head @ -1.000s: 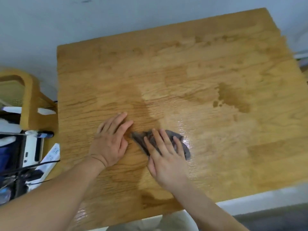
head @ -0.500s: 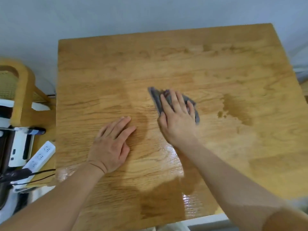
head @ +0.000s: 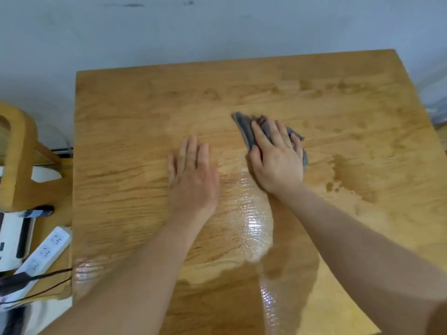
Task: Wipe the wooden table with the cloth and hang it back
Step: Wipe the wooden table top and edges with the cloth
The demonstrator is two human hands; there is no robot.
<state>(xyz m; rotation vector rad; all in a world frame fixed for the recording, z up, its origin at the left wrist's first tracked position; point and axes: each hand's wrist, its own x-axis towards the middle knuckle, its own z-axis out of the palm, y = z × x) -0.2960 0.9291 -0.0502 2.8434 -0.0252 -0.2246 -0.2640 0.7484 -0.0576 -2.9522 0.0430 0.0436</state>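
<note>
The wooden table (head: 125, 131) fills most of the view, its top streaked with wet shine and a darker damp patch at the right. A small grey cloth (head: 244, 128) lies bunched near the table's middle. My right hand (head: 275, 158) presses flat on the cloth, fingers spread over it, covering most of it. My left hand (head: 193, 175) rests palm down on the bare wood just to the left of the cloth, fingers together and holding nothing.
A wooden chair (head: 17, 151) stands left of the table. A white power strip (head: 46, 252) with dark cables and a white device (head: 12, 238) lie beside the table's left edge. A pale wall (head: 217, 27) runs behind the table.
My right hand has pushed the cloth away from the near edge toward the table's middle, leaving a wet streak behind it. My left hand has stayed flat on the wood.
</note>
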